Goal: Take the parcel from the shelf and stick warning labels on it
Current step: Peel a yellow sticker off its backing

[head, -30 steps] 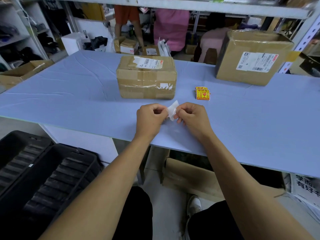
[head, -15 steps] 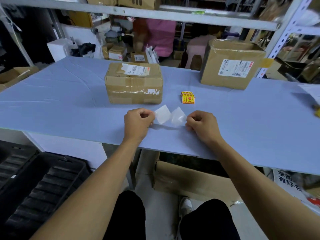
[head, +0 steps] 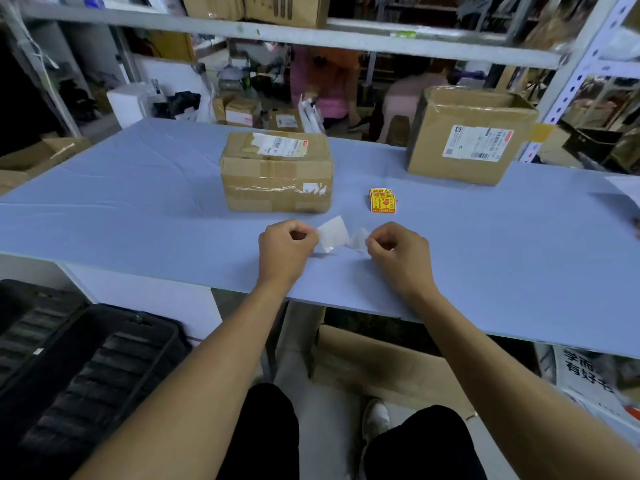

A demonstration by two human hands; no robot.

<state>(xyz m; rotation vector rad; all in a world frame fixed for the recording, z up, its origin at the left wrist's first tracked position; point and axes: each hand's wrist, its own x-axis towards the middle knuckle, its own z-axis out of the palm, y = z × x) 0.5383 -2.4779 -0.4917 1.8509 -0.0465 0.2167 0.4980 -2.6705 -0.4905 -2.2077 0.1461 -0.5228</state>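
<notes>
At the centre of the frame we pinch a white label sheet (head: 331, 233) in our left hand (head: 285, 249) and a curled translucent piece (head: 358, 240) in our right hand (head: 398, 254), fingers clenched on each, just above the blue desk (head: 138, 209). The taped parcel (head: 277, 174) sits beyond, with yellow-red warning labels (head: 382, 201) lying right of it.

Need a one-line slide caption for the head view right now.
Both hands, left hand and right hand, peel a white label apart before the taped parcel.
</notes>
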